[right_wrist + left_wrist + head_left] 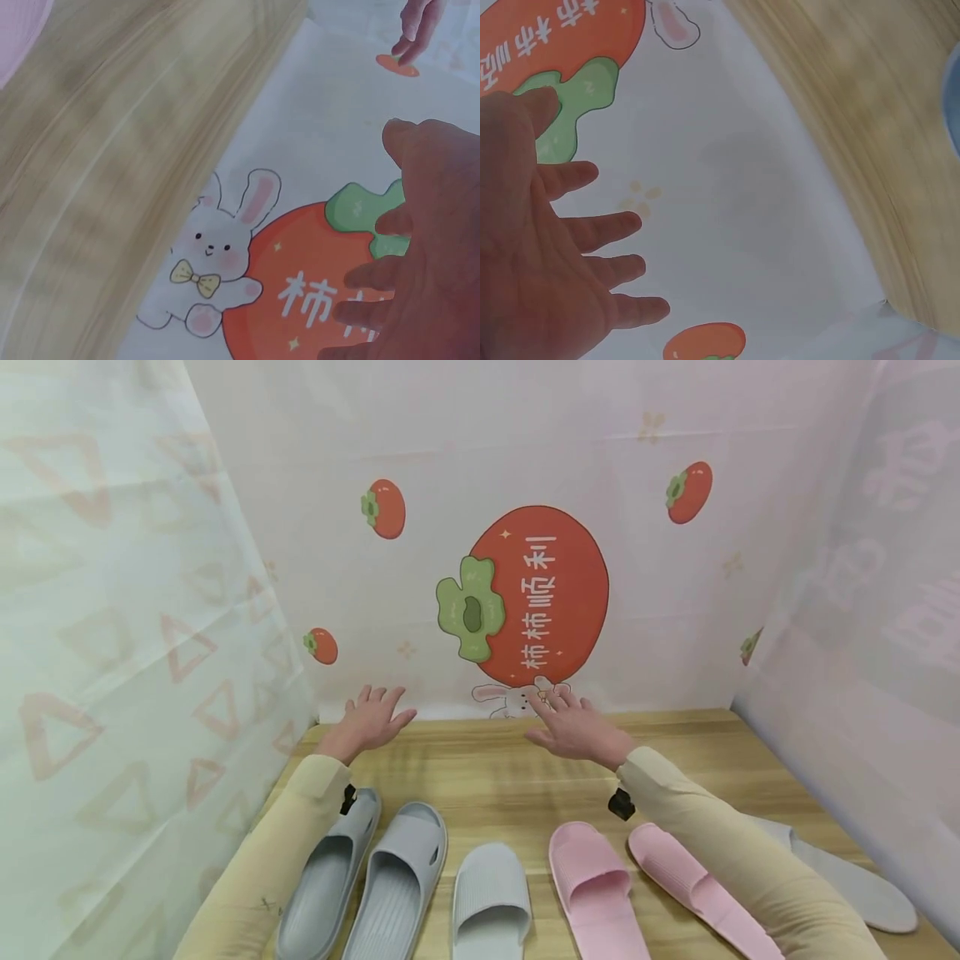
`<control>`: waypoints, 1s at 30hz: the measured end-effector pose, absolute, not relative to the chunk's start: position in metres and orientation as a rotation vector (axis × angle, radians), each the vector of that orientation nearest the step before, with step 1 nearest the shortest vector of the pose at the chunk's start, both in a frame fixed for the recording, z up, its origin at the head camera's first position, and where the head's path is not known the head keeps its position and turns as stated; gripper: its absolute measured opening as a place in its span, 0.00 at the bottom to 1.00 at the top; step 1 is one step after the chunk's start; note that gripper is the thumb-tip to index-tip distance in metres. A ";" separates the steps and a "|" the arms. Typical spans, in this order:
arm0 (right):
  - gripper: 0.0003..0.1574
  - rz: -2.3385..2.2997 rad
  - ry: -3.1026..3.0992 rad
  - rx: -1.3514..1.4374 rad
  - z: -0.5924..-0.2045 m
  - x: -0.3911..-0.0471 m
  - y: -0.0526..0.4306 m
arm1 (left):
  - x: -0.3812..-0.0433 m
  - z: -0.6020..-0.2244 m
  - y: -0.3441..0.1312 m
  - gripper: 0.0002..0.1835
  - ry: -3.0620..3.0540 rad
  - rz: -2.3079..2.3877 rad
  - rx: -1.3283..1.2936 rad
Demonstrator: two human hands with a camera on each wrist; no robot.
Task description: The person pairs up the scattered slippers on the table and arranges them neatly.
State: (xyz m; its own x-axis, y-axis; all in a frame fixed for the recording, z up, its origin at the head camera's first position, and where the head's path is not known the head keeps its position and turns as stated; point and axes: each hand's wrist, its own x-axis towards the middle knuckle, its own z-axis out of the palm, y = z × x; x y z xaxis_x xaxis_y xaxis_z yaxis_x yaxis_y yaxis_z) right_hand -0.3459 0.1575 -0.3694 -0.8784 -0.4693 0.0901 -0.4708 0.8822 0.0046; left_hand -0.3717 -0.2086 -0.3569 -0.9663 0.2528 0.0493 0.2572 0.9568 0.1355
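My left hand (369, 720) reaches out over the far left part of the wooden table, fingers spread and holding nothing. On the other side my right hand (573, 725) is held out the same way, palm down, also with nothing in it. Nearer me lie the slippers: a grey pair on the left, with one grey slipper (408, 852) beside a darker-looking grey slipper (322, 885). A light grey slipper (491, 877) sits in the middle. To its right are a pink slipper (588, 860) and another pink slipper (675, 864), the latter partly under my right sleeve.
Another light grey slipper (847, 877) lies on its side at the far right, partly hidden by my right arm. Behind the wooden table (465, 777) hangs a white cloth (337, 443) printed with persimmons and a rabbit. Cloth walls also stand at left and right.
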 end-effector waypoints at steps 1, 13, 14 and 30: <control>0.49 0.035 -2.959 0.748 -0.370 -0.345 0.156 | -0.371 -0.357 -0.209 0.36 -3.077 -0.230 -0.400; 0.48 0.189 -2.991 0.763 -0.376 -0.336 0.138 | -0.358 -0.369 -0.211 0.36 -3.073 -0.301 -0.425; 0.48 0.199 -2.986 0.771 -0.377 -0.335 0.137 | -0.357 -0.371 -0.212 0.36 -3.067 -0.296 -0.430; 0.48 0.264 -2.968 0.830 -0.386 -0.321 0.120 | -0.341 -0.385 -0.228 0.36 -3.015 -0.395 -0.489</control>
